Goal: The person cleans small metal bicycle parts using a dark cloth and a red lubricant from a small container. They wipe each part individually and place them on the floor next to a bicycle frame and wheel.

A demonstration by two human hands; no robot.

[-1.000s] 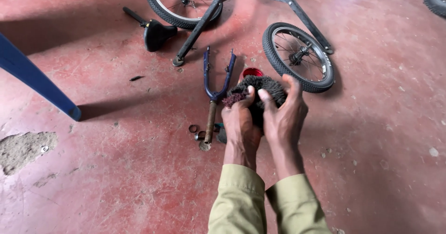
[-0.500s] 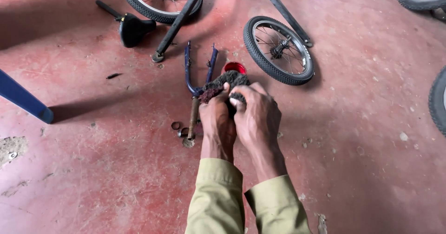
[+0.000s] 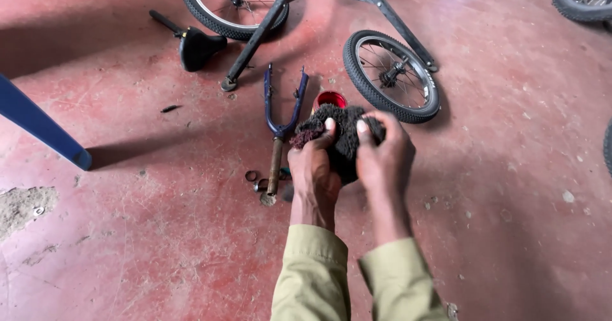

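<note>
Hands working low over red floor (image 3: 127, 244), left to right: blue bar (image 3: 38, 126) poking in at far left; black seat (image 3: 197, 47) lying near top; little metal rings (image 3: 255, 179) sitting loose beside blue fork (image 3: 278, 120), maybe rolling away if bumped by an arm. Left hand (image 3: 313, 171) and right hand (image 3: 386, 158) both squeezing dark rag (image 3: 341, 136) tight, thumbs pressing on top. Red cap (image 3: 331, 98) hiding just behind rag, maybe getting knocked. Small wheel (image 3: 390, 75) resting close at right.
</note>
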